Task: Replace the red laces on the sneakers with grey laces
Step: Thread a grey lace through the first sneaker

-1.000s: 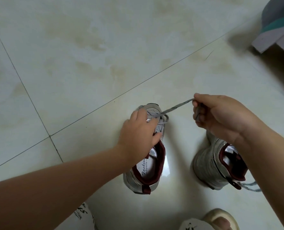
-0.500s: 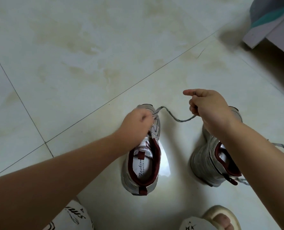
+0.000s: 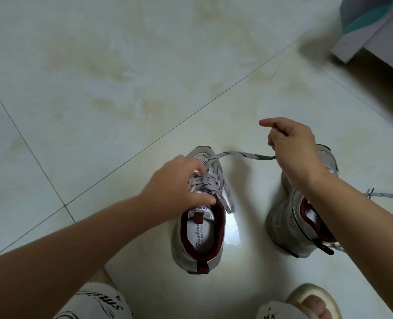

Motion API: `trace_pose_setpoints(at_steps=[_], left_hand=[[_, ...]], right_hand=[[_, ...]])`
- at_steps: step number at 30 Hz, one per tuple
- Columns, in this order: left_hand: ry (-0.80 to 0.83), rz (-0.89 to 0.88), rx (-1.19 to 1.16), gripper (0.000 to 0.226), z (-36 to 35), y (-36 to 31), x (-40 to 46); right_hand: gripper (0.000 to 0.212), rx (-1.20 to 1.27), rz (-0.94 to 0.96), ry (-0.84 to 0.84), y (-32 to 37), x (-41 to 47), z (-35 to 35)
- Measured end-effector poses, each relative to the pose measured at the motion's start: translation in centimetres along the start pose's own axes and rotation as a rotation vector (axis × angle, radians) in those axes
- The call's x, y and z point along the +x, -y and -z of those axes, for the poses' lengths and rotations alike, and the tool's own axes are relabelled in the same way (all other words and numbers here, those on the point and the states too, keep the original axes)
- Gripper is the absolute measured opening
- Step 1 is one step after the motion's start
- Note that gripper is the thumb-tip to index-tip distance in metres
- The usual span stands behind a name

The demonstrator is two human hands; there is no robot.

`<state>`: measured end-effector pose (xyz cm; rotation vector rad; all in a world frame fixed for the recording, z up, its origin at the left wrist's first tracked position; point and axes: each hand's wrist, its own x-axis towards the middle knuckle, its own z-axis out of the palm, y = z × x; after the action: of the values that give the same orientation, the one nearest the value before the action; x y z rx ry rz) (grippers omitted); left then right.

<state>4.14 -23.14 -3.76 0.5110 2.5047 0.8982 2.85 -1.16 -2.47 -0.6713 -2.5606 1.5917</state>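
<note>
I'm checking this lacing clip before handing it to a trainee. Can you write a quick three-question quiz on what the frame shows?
1. True or false: the right hand holds the free end of the grey lace.
2. Which sneaker does the left hand work on? A) left sneaker B) right sneaker C) neither
3. Fill in: the collar lining of both sneakers is dark ____.

Key: 1 true; 2 A; 3 red
</note>
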Motion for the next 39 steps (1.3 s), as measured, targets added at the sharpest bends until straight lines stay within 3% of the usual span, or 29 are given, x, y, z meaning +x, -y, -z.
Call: trace_pose_setpoints(at_steps=[3, 6, 8, 11, 16, 18, 21, 23, 25, 27, 29, 32, 36, 39], left_hand=[[0.07, -0.234, 0.442, 0.039, -1.5, -0.1, 0.8], [0.016, -0.229, 0.398, 0.015, -2.1, -0.3, 1.2], [-0.015, -0.125, 0.103, 0.008, -1.6, -1.1, 1.3], [-0.069, 0.083, -0.411, 0.016, 0.5, -2.2, 0.7], [-0.527, 0.38, -0.909, 0.02, 6.2, -0.3, -0.3], [-0.635, 0.546, -0.893, 0.018, 7.4, 1.8, -0.9], [-0.537, 0.837, -0.799, 0.013, 6.6, 5.5, -1.9], [-0.45, 0.988, -0.525, 0.049, 5.3, 6.7, -2.6], [-0.444, 0.905, -0.077, 0.064, 4.0, 6.2, -3.2], [-0.443, 0.598, 0.191, 0.037, 2.6, 4.6, -3.2], [-0.436, 0.318, 0.231, 0.009, 0.9, 2.4, -2.8], [-0.429, 0.112, 0.232, 0.02, -1.7, -0.7, -1.4], [-0.198, 0.265, 0.32, 0.036, -4.4, -2.0, 0.6], [-0.069, 0.36, 0.204, 0.021, -4.3, -1.7, 1.5]], right_hand=[[0.035, 0.012, -0.006, 0.042, 0.1, -0.3, -0.3], [0.034, 0.016, -0.014, 0.065, -0.1, -0.5, -0.6], [0.034, 0.021, -0.024, 0.067, -0.2, -0.6, -0.7], [0.033, 0.045, -0.03, 0.039, -0.5, -0.4, -0.5], [0.019, 0.019, -0.013, 0.021, -1.0, -0.4, 0.2], [0.022, -0.032, 0.039, 0.096, -1.0, -0.7, 0.3], [0.021, -0.2, 0.142, 0.233, -0.9, -2.0, -0.3], [0.015, -0.369, 0.206, 0.333, -1.2, -3.0, -1.2], [0.017, -0.483, 0.233, 0.408, -1.6, -3.9, -2.1], [0.018, -0.535, 0.228, 0.462, -2.1, -4.6, -2.8], [0.017, -0.556, 0.22, 0.479, -2.4, -5.2, -3.3], [0.014, -0.554, 0.221, 0.436, -2.5, -5.6, -3.5], [0.014, -0.557, 0.213, 0.366, -2.7, -5.6, -3.4], [0.015, -0.542, 0.23, 0.349, -2.8, -5.7, -3.5]])
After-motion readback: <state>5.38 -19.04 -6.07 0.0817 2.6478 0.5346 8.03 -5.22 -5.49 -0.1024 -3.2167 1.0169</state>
